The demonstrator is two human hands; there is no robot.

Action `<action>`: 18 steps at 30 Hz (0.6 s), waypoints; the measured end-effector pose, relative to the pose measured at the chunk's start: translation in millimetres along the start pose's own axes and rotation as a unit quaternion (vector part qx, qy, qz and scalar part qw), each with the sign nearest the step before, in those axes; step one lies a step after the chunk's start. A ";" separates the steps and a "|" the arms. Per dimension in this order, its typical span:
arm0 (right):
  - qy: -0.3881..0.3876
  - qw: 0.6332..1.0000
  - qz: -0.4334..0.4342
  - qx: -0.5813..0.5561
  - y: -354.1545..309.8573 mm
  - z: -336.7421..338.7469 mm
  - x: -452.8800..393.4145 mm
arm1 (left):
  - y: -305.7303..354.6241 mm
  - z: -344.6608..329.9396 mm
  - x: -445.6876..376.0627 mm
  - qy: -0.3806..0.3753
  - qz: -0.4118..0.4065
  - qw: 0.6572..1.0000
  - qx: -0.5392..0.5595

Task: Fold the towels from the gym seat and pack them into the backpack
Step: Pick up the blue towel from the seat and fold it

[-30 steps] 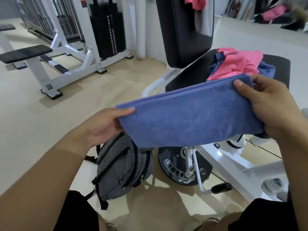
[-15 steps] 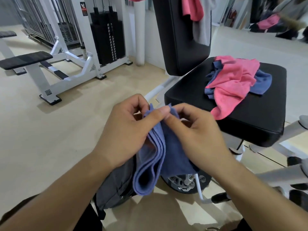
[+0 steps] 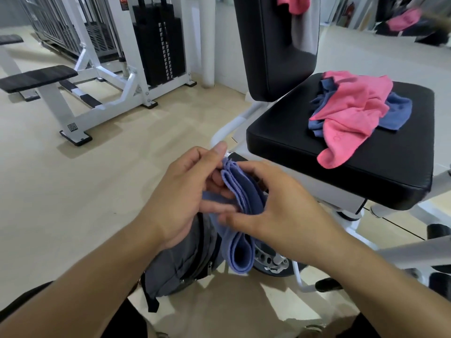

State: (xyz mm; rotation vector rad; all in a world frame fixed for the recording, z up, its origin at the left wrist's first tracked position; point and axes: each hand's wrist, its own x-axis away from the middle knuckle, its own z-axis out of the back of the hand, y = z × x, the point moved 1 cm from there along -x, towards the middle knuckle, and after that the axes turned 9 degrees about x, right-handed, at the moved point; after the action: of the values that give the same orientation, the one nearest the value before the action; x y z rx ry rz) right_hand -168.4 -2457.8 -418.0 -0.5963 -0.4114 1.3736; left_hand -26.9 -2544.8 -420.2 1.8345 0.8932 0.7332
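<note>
A folded blue towel [image 3: 240, 252] hangs in front of me, several layers thick, its looped end pointing down. My left hand [image 3: 180, 198] grips its upper part from the left with the thumb on top. From the right, my right hand [image 3: 273, 211] holds the same towel, fingers curled across the folds. Directly below, a grey backpack [image 3: 180, 262] lies on the floor, partly hidden by my hands. On the black gym seat [image 3: 280, 132] to the right sits a heap of a pink towel [image 3: 353, 111] over a dark blue towel [image 3: 397, 111].
The seat's black backrest [image 3: 271, 45] stands upright with a pink and a grey cloth [image 3: 302, 28] draped over it. White machine frame [image 3: 341, 230] and pedals run under the seat. A weight-stack machine [image 3: 158, 50] and a bench [image 3: 36, 76] stand at the back left.
The blue towel, stretched wide between both hands a second ago, has been folded in half and now hangs as a narrow bundle. Both hands came together at its top.
</note>
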 end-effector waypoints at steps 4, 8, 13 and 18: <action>0.006 0.999 0.002 -0.031 3.9 3.5 -2.4 | 2.0 17.6 -7.6 0.010 -0.062 0.994 -0.094; -0.029 0.992 0.004 -0.126 9.8 15.3 -8.6 | 9.3 37.3 -10.7 -0.098 -0.091 0.913 -0.386; -0.051 0.989 0.010 -0.138 12.5 32.7 -11.9 | -1.1 35.4 -9.5 -0.130 0.001 0.951 -0.280; -0.134 0.990 -0.026 0.014 19.9 49.7 -10.9 | -4.0 34.4 -10.4 -0.135 0.021 0.972 -0.191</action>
State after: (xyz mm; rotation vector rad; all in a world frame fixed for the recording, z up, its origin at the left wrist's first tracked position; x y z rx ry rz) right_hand -215.5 -2459.2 -390.4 -0.3744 -0.6192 1.4109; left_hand -6.7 -2568.7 -438.2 1.5641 0.4967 0.6125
